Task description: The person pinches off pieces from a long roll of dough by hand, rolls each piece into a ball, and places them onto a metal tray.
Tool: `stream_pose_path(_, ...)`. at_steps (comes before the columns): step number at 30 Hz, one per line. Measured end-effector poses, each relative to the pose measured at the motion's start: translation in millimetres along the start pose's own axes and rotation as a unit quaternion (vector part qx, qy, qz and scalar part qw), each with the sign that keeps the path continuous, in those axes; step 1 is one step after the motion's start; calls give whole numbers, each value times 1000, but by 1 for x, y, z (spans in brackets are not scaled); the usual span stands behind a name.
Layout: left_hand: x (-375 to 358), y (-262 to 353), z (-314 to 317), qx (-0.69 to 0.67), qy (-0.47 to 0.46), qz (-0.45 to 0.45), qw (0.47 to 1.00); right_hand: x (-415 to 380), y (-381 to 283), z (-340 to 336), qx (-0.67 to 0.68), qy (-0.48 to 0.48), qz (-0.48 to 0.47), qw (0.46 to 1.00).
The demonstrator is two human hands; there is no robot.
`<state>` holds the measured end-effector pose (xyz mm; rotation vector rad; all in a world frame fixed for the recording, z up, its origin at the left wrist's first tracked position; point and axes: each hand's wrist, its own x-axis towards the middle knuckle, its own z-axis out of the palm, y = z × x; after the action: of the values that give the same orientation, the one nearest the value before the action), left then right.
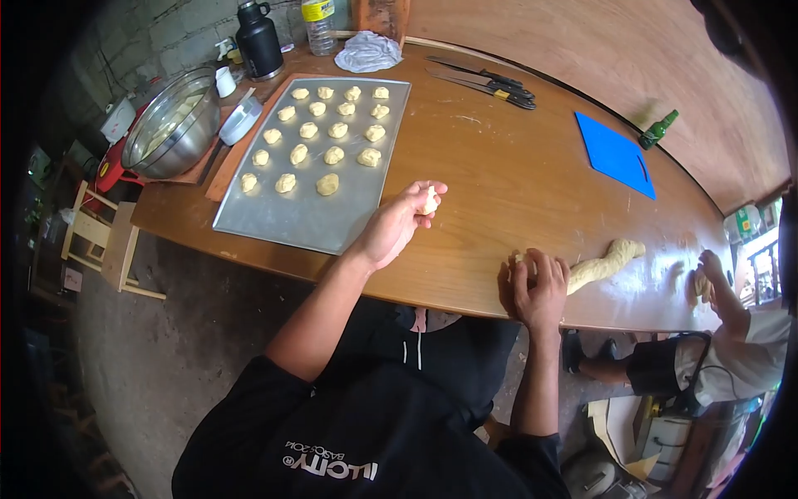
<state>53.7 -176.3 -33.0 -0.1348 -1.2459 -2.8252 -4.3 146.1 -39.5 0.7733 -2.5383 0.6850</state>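
Note:
A small lump of dough (430,202) is pinched in the fingers of my left hand (395,223), raised over the table beside the tray's right corner. My right hand (542,291) rests at the table's near edge, its fingers curled around the near end of a dough rope (611,263). A bit of dough shows at those fingertips, while the palm hides the rest of that end. To the left lies a metal baking tray (283,226) with several small dough pieces (327,184) set in rows, its near part bare.
A large steel bowl (170,125), black flask (259,41) and plastic bottle (319,29) stand at the left back. Knives (490,86), a blue cutting board (615,154) and green bottle (659,129) lie farther off. At right, another person's hand (712,268) touches dough (702,287).

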Motion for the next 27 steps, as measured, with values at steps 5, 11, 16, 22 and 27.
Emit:
stream_pose_path(5, -6, 6, 21, 248, 41, 0, 968, 4, -13, -16, -71, -4, 1, 997)
stream_pose_path(11, -8, -8, 27, 428, 48, -20, 902, -4, 9, 7, -6, 33, 41, 999)
stream_pose_path(16, -10, -15, 37, 627, -30, 150, 764, -6, 10, 7, 12, 51, 52, 997)
stream_pose_path(22, -15, -13, 42, 577, -40, -23, 815, -7, 12, 9, 19, 65, 49, 997)
stream_pose_path(27, -25, -14, 35, 749, -78, 114, 648, -7, 12, 9, 31, 75, 44, 996)
